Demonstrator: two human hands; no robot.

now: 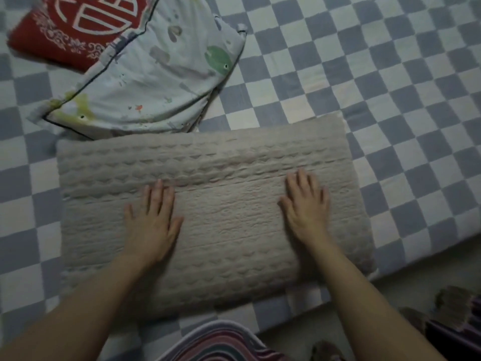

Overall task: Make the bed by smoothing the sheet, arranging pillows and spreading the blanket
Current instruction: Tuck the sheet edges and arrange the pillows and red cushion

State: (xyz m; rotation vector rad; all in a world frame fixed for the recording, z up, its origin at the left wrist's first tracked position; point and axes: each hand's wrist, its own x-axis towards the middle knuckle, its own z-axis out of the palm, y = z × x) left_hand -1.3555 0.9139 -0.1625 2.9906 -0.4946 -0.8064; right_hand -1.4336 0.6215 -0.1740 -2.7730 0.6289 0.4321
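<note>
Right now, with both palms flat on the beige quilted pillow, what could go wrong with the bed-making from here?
1. The beige quilted pillow lies near the mattress edge; a push from the left hand and right hand could slide it toward the floor.
2. Its far edge meets the pale printed pillow, which overlaps the red patterned cushion; shoving forward may skew both.
3. Pressing could wrinkle the blue-and-white checkered sheet underneath.

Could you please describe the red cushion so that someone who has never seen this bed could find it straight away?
Start at the beige pillow lying on the checked sheet. Beyond it, up and to the left, lies a pale printed pillow. The red cushion sticks out from under it, the only red thing, with a white emblem.
</note>
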